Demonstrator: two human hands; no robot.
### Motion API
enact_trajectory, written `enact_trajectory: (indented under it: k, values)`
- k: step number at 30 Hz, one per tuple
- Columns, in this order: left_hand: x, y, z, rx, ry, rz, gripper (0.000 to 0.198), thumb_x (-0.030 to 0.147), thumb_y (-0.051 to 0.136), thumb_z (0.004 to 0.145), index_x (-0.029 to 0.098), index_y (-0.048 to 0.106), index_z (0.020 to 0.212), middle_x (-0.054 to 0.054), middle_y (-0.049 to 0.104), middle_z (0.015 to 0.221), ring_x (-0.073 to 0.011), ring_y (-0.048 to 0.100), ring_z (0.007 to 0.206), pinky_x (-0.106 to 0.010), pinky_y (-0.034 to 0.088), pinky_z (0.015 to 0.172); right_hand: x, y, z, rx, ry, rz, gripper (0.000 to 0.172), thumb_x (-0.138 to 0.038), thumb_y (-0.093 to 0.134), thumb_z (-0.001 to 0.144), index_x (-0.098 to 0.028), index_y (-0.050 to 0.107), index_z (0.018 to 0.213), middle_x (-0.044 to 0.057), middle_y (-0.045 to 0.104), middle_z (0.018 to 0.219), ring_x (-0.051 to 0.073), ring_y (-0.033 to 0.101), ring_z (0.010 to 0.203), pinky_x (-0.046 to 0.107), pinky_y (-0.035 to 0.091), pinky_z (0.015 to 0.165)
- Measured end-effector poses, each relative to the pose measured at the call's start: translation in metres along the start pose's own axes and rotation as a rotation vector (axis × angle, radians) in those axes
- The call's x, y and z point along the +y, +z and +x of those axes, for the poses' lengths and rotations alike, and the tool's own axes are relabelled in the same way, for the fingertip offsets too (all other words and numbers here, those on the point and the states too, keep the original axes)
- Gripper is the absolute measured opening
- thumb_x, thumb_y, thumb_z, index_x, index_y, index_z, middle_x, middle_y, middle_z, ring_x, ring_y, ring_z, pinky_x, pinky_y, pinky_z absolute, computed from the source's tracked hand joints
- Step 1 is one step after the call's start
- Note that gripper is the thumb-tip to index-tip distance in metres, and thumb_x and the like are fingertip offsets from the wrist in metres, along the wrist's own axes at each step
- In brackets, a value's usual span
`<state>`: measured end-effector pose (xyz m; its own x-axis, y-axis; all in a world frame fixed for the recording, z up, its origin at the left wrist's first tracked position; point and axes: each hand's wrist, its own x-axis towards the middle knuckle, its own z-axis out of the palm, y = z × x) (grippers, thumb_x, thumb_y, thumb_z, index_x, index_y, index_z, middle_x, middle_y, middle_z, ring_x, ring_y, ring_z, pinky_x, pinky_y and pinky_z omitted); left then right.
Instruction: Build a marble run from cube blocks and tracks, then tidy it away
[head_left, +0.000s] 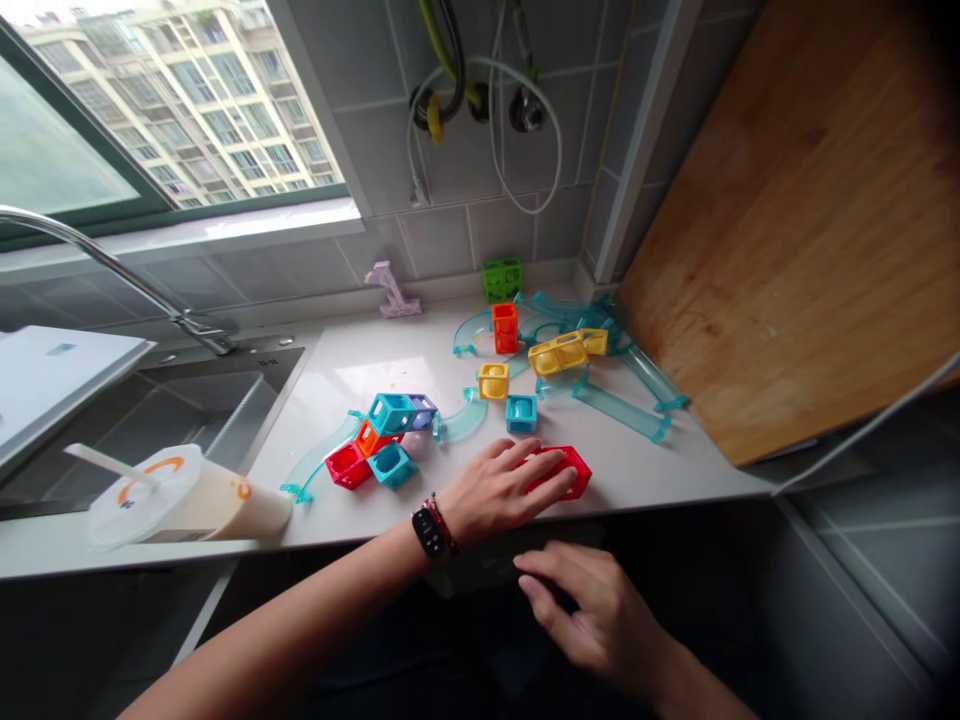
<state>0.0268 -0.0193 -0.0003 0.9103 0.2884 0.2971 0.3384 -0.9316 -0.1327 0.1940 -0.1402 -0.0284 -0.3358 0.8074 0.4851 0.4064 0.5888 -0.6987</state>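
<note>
My left hand (504,488), with a watch on its wrist, lies flat with fingers stretched over a red block piece (571,472) near the counter's front edge. My right hand (592,605) hovers below the counter edge, fingers loosely spread and holding nothing. Left of my left hand sits a cluster of red, orange, teal and purple cube blocks (382,440). Farther back lie yellow cubes (559,352), a small yellow cube (493,381), a teal cube (521,412), an orange cube (505,327), a green cube (502,278) and clear teal track pieces (622,408).
A lidded drink cup with a straw (187,498) lies at the counter's left front. A sink (150,420) with a faucet (112,265) is at left. A large wooden board (795,220) leans at right. A purple piece (394,292) stands by the tiled wall.
</note>
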Motion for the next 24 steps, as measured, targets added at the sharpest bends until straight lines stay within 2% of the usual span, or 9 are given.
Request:
enact_trajectory:
  k: [4,8,10,12,14,16,19,24]
  values:
    - [-0.004,0.000,-0.007,-0.019,-0.020,0.012,0.041,0.022,0.048,0.105,0.020,0.050,0.146,-0.013,0.061,0.146,-0.0284,0.057,0.131,-0.041,0.052,0.094,0.012,-0.010,-0.004,0.045,0.065,0.002,0.016,-0.015,0.060,0.097,-0.021,0.068,0.109,0.003,0.070,0.082,0.016,0.067,0.069,0.027,0.055,0.065]
    - [-0.006,-0.003,-0.012,0.006,-0.038,-0.006,0.042,0.025,0.052,0.104,0.019,0.050,0.145,-0.013,0.063,0.144,-0.0287,0.058,0.129,-0.041,0.053,0.095,0.029,-0.021,-0.001,0.159,0.140,-0.011,0.016,-0.017,0.060,0.097,-0.023,0.068,0.109,0.004,0.070,0.089,0.017,0.067,0.074,0.030,0.057,0.070]
    - [-0.007,-0.004,-0.013,0.022,-0.051,-0.014,0.042,0.028,0.054,0.104,0.018,0.051,0.144,-0.014,0.065,0.141,-0.0280,0.060,0.127,-0.041,0.053,0.095,0.039,-0.026,0.003,0.253,0.203,-0.035,0.021,-0.022,0.062,0.097,-0.023,0.066,0.117,0.006,0.069,0.099,0.019,0.067,0.079,0.032,0.058,0.071]
    - [-0.007,-0.005,-0.014,0.032,-0.056,-0.022,0.042,0.029,0.055,0.103,0.017,0.052,0.143,-0.014,0.066,0.139,-0.0274,0.062,0.124,-0.040,0.054,0.093,0.050,-0.029,0.009,0.284,0.264,-0.043,0.038,-0.030,0.066,0.095,-0.024,0.060,0.132,0.010,0.067,0.118,0.022,0.069,0.091,0.035,0.061,0.075]
    - [-0.006,-0.005,-0.014,0.041,-0.058,-0.033,0.041,0.030,0.054,0.103,0.017,0.053,0.142,-0.014,0.067,0.137,-0.0266,0.064,0.120,-0.039,0.054,0.091,0.060,-0.031,0.013,0.199,0.283,-0.049,0.060,-0.039,0.072,0.092,-0.025,0.050,0.146,0.013,0.060,0.137,0.027,0.067,0.113,0.040,0.062,0.089]
    - [-0.005,-0.003,-0.014,0.044,-0.071,-0.048,0.039,0.030,0.053,0.104,0.017,0.054,0.141,-0.014,0.068,0.136,-0.0259,0.065,0.116,-0.039,0.055,0.089,0.067,-0.032,0.016,0.075,0.258,-0.077,0.072,-0.044,0.074,0.090,-0.027,0.043,0.153,0.013,0.055,0.148,0.030,0.058,0.132,0.047,0.055,0.106]
    - [-0.004,-0.001,-0.013,0.030,-0.102,-0.100,0.039,0.033,0.053,0.104,0.015,0.054,0.140,-0.015,0.069,0.135,-0.0255,0.067,0.110,-0.039,0.056,0.087,0.072,-0.030,0.017,0.010,0.209,-0.137,0.065,-0.042,0.068,0.095,-0.028,0.042,0.153,0.011,0.055,0.150,0.030,0.052,0.139,0.051,0.046,0.116]
    - [-0.006,0.001,-0.012,0.044,-0.153,-0.298,0.049,0.038,0.061,0.100,0.015,0.049,0.142,-0.016,0.071,0.128,-0.0251,0.068,0.108,-0.039,0.060,0.090,0.074,-0.028,0.015,0.023,0.199,-0.182,0.058,-0.037,0.063,0.097,-0.026,0.044,0.152,0.012,0.059,0.144,0.030,0.059,0.131,0.049,0.052,0.109]
